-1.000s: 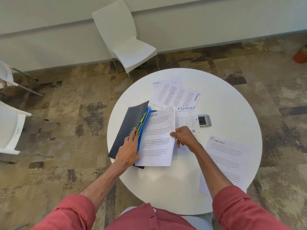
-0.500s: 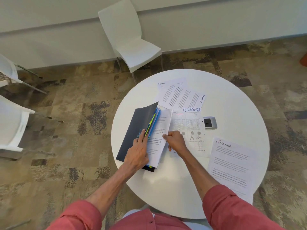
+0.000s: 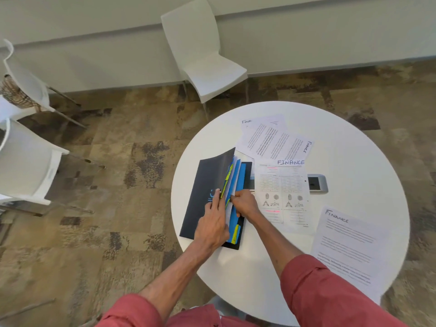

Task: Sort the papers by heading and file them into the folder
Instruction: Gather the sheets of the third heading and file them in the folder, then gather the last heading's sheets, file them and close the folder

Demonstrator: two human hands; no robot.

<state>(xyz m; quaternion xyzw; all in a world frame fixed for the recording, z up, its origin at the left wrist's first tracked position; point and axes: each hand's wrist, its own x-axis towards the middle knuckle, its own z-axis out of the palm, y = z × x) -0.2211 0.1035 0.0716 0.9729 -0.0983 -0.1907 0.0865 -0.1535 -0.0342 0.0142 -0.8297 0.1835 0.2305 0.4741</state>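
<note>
Matt dark folder (image 3: 203, 190), thin paper sheets (image 3: 349, 251), smooth white table (image 3: 354, 142), plastic chair (image 3: 212, 72).

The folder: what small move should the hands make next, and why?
Probably the right hand should slide the white sheet fully into the folder: it pinches the sheet's edge, and the left hand holds the cover open.

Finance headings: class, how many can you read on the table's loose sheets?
4: far pile's left corner; sideways at that pile's right end; atop the middle sheet with tables; near-right sheet. Filed or covered sheets may hide more.
</note>
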